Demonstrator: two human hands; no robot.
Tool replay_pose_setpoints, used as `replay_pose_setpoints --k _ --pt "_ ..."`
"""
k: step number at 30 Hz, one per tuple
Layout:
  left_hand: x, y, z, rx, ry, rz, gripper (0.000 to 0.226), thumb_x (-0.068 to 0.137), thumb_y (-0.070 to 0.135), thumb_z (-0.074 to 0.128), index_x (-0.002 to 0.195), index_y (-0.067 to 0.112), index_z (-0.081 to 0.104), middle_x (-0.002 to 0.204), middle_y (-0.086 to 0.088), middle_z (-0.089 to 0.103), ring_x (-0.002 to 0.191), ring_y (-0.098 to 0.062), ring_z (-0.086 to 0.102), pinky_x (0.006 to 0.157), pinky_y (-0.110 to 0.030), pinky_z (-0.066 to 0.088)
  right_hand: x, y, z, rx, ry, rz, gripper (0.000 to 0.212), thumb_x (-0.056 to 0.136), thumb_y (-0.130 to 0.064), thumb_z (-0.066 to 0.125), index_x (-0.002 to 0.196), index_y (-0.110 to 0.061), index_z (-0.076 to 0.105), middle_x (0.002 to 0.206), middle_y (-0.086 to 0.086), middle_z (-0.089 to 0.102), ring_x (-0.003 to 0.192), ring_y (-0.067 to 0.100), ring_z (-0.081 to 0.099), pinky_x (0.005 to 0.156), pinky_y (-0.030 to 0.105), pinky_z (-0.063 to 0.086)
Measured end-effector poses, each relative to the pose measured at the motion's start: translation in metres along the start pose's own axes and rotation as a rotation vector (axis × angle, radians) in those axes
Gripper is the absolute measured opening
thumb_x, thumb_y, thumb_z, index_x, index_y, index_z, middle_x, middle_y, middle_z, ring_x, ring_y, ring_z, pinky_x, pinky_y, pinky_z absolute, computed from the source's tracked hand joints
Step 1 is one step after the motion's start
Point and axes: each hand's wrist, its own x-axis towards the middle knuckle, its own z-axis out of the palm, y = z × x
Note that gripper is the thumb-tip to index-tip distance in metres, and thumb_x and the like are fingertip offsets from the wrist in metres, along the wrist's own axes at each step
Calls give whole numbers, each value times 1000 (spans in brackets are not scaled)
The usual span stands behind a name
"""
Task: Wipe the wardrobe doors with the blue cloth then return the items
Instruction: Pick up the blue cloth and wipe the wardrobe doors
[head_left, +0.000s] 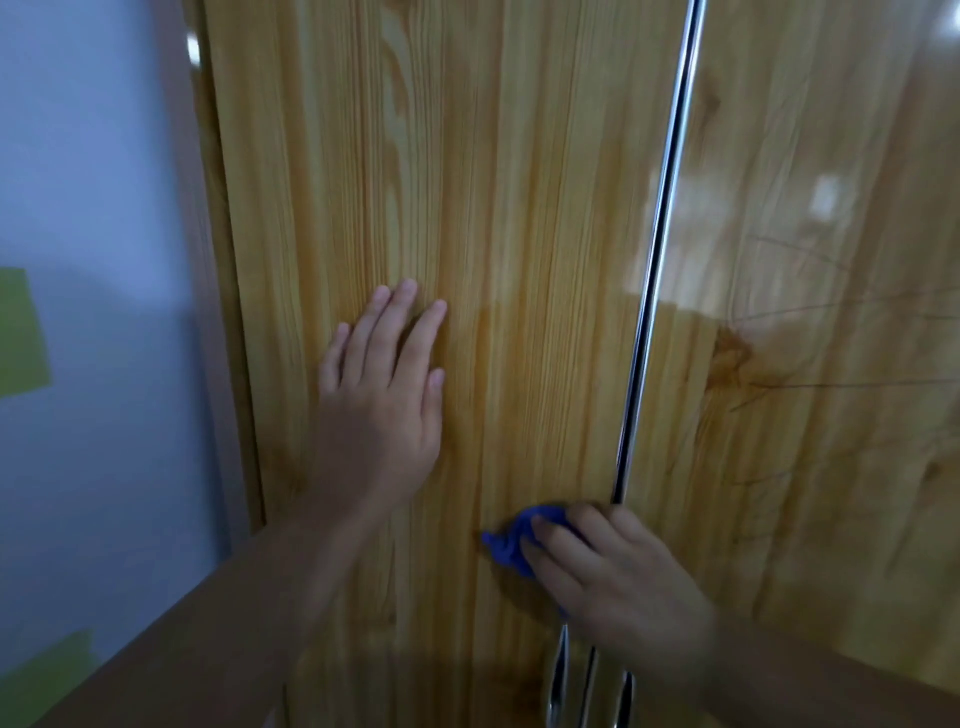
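Left hand (382, 395) flat on wardrobe door (519, 208) — right hand (613, 577) holds blue cloth (511, 540).

Bare wood runs free on the left door (493, 182) above both hands, and on the right door (831, 415) past the chrome strip (660, 260). Left hand (379, 400) flat mid-panel, right hand (618, 577) gripping the blue cloth (506, 545) low down, handles (558, 680) crowding just beneath it.
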Motion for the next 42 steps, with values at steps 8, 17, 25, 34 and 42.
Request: replay_pose_setpoints --k 8,17,25,34,42 --pt "0 -5 0 6 -29 8 54 109 32 35 162 23 31 171 -2 24 161 -18 14 128 -46 16 24 58 -58 -81 123 -13 55 71 -21 70 125 -17 62 119 6 63 105 28 58 85 42 47" --pt "0 -4 2 3 -14 5 53 110 34 31 161 22 32 171 -3 25 161 -19 15 128 -47 16 114 183 -169 -304 417 287 31 99 -19 47 119 -12 70 111 13 65 102 40 56 85 50 41" --pt "1 -5 -3 -8 -24 5 52 109 32 34 160 22 34 170 -3 28 160 -19 19 127 -50 23 179 196 -200 -297 534 392 37 98 -19 40 122 -12 68 118 13 62 113 37 53 93 47 41" --pt "10 -10 -28 -239 -55 -30 51 107 12 46 157 19 43 163 2 43 155 -16 33 124 -50 34 162 98 -127 -169 369 330 27 91 -17 53 111 -15 70 103 8 63 96 36 55 78 44 41" --pt "12 -19 -42 -226 -149 24 50 106 2 40 155 10 45 164 -7 42 154 -24 35 128 -41 27 107 -74 12 73 242 35 10 86 -17 61 87 -17 72 86 3 60 76 28 51 62 40 36"
